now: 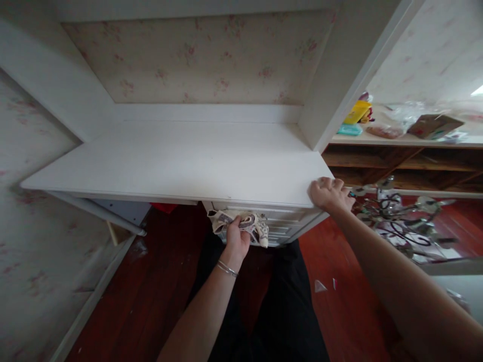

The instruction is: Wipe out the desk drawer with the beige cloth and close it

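Observation:
A crumpled cream cloth with a grey-brown pattern (258, 229) is bunched in my left hand (237, 240), its thumb pressed over the folds. That hand is closed, just in front of the white drawers (290, 216) under the desk, and the cloth covers part of the drawer fronts. My right hand (331, 195) grips the right front corner of the white desk (211, 161), with curled fingers over the edge; some fingertips are hidden. Metal bangles circle my left wrist.
Beyond the desk's right side, a chandelier (403, 221) with curled arms sits low. A shelf (400, 143) behind it bears a yellow item (356, 112), a cardboard box (433, 125) and plastic bags. Small scraps (320, 286) lie on the red wooden floor (151, 306).

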`<action>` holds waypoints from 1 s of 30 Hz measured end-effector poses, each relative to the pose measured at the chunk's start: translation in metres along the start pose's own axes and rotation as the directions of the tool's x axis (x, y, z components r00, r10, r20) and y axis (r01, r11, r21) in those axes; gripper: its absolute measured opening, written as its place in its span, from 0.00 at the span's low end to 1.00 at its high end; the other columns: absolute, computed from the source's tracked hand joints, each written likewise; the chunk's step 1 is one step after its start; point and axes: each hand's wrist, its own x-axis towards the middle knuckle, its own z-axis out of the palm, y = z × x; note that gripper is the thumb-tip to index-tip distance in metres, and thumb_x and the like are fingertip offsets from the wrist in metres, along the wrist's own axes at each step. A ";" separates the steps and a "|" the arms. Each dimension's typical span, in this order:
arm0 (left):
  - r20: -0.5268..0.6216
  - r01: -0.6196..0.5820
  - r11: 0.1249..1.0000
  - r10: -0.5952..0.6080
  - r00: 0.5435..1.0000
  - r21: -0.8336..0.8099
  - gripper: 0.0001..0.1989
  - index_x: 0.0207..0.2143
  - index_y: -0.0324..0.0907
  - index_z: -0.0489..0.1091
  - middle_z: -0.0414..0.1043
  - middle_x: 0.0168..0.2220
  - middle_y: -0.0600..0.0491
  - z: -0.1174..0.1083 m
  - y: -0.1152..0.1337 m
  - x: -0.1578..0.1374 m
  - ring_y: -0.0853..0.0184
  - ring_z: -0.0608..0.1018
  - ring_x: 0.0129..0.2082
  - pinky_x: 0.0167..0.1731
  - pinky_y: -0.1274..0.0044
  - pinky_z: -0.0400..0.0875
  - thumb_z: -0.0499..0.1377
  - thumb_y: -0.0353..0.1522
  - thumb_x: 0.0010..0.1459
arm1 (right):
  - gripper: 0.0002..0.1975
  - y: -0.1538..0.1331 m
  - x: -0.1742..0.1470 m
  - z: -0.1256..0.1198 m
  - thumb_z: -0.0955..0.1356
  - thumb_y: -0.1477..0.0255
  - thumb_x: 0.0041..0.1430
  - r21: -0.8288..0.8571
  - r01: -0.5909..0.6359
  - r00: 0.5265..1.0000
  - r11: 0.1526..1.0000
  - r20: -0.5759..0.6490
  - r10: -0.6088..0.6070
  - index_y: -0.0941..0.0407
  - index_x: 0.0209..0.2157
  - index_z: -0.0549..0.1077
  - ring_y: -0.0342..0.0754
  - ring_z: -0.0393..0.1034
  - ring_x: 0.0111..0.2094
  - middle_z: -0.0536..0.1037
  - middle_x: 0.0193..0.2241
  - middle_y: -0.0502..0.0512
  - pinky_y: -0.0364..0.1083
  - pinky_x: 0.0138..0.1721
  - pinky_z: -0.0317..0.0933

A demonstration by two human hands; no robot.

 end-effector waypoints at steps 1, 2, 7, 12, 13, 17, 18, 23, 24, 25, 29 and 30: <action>0.022 -0.014 1.000 0.014 1.000 -0.010 0.08 0.38 0.35 0.72 0.78 0.33 0.48 0.004 0.007 -0.007 0.68 0.80 0.30 0.37 0.76 0.76 0.54 0.21 0.59 | 0.32 0.000 -0.001 0.000 0.52 0.52 0.64 -0.001 0.000 1.000 1.000 0.000 0.000 0.52 0.63 0.60 0.73 0.53 0.60 0.57 0.62 0.69 0.71 0.54 0.51; 0.050 -0.030 0.999 0.031 0.998 -0.023 0.08 0.38 0.35 0.72 0.78 0.33 0.48 0.007 0.015 -0.014 0.68 0.80 0.30 0.38 0.75 0.76 0.54 0.21 0.59 | 0.33 0.000 -0.001 -0.001 0.51 0.52 0.64 -0.001 -0.001 1.000 1.000 -0.001 0.001 0.53 0.63 0.60 0.73 0.53 0.61 0.57 0.62 0.69 0.71 0.54 0.51; 0.073 -0.176 0.984 0.176 0.982 -0.012 0.07 0.37 0.37 0.72 0.78 0.35 0.49 0.011 0.051 -0.060 0.68 0.81 0.32 0.36 0.76 0.77 0.56 0.22 0.58 | 0.32 0.000 -0.003 -0.002 0.51 0.51 0.64 -0.002 0.001 1.000 1.000 -0.011 -0.001 0.52 0.62 0.62 0.73 0.54 0.61 0.58 0.62 0.68 0.69 0.55 0.52; -0.073 -0.618 0.769 0.635 0.769 0.164 0.22 0.48 0.46 0.69 0.76 0.48 0.53 0.017 0.090 -0.091 0.64 0.79 0.46 0.45 0.72 0.77 0.63 0.21 0.50 | 0.32 0.000 -0.005 -0.001 0.51 0.52 0.64 -0.007 0.014 0.999 1.000 -0.031 -0.014 0.52 0.61 0.63 0.72 0.56 0.59 0.60 0.60 0.67 0.68 0.54 0.53; -0.052 -0.713 0.660 0.741 0.669 0.237 0.26 0.51 0.49 0.67 0.73 0.53 0.54 0.021 0.097 -0.091 0.63 0.77 0.51 0.51 0.70 0.74 0.65 0.23 0.50 | 0.32 0.000 -0.005 -0.001 0.51 0.52 0.64 -0.005 0.017 0.999 1.000 -0.035 -0.017 0.52 0.61 0.64 0.72 0.56 0.59 0.60 0.59 0.68 0.68 0.54 0.53; 0.397 -0.808 0.119 0.824 0.405 0.577 0.22 0.51 0.45 0.69 0.65 0.61 0.47 0.043 0.123 -0.065 0.55 0.62 0.65 0.65 0.63 0.55 0.64 0.27 0.52 | 0.32 -0.001 -0.008 -0.004 0.51 0.52 0.64 0.003 0.010 0.999 1.000 -0.034 -0.010 0.52 0.61 0.64 0.72 0.56 0.59 0.61 0.59 0.68 0.69 0.54 0.54; 0.561 -0.801 -0.024 0.726 0.398 0.599 0.20 0.49 0.44 0.72 0.65 0.61 0.46 0.049 0.126 -0.053 0.53 0.59 0.66 0.66 0.61 0.52 0.63 0.25 0.53 | 0.31 -0.001 -0.008 -0.004 0.51 0.53 0.64 0.002 0.008 0.999 1.000 -0.034 -0.008 0.52 0.61 0.64 0.71 0.56 0.59 0.61 0.59 0.69 0.69 0.54 0.54; 0.897 -0.787 -0.432 0.166 0.410 0.440 0.25 0.45 0.54 0.77 0.70 0.59 0.51 0.069 0.126 0.006 0.46 0.55 0.68 0.64 0.46 0.34 0.60 0.19 0.49 | 0.32 -0.002 -0.008 -0.005 0.51 0.52 0.64 -0.007 0.011 0.999 1.000 -0.038 -0.012 0.51 0.61 0.63 0.71 0.57 0.59 0.61 0.59 0.67 0.68 0.54 0.55; 0.898 -0.781 -0.451 0.134 0.420 0.433 0.25 0.45 0.55 0.77 0.70 0.58 0.51 0.071 0.124 0.015 0.44 0.54 0.68 0.62 0.44 0.31 0.61 0.20 0.49 | 0.31 -0.002 -0.008 -0.005 0.51 0.52 0.64 -0.009 0.008 0.999 1.000 -0.037 -0.009 0.51 0.61 0.63 0.70 0.57 0.59 0.61 0.59 0.67 0.68 0.53 0.55; 0.895 -0.774 -0.463 0.119 0.430 0.433 0.24 0.45 0.56 0.77 0.70 0.58 0.51 0.073 0.122 0.023 0.43 0.53 0.68 0.61 0.43 0.28 0.61 0.21 0.50 | 0.31 -0.002 -0.007 -0.004 0.51 0.52 0.64 -0.011 0.004 0.999 1.000 -0.036 -0.005 0.51 0.61 0.64 0.70 0.57 0.58 0.61 0.59 0.67 0.68 0.53 0.56; 0.879 -0.722 -0.557 0.031 0.476 0.411 0.22 0.48 0.58 0.76 0.65 0.62 0.52 0.085 0.121 0.046 0.44 0.49 0.69 0.61 0.43 0.26 0.61 0.26 0.54 | 0.31 -0.001 -0.004 -0.002 0.51 0.52 0.64 -0.013 -0.002 0.999 1.000 -0.040 0.001 0.51 0.60 0.64 0.70 0.58 0.58 0.61 0.58 0.67 0.68 0.52 0.56; 0.874 -0.706 -0.593 -0.007 0.486 0.388 0.22 0.49 0.59 0.75 0.64 0.63 0.53 0.089 0.123 0.050 0.44 0.49 0.69 0.61 0.43 0.27 0.60 0.26 0.55 | 0.31 -0.001 -0.003 -0.002 0.51 0.52 0.64 -0.013 0.000 0.999 1.000 -0.044 -0.001 0.51 0.60 0.64 0.70 0.57 0.58 0.61 0.58 0.67 0.68 0.52 0.56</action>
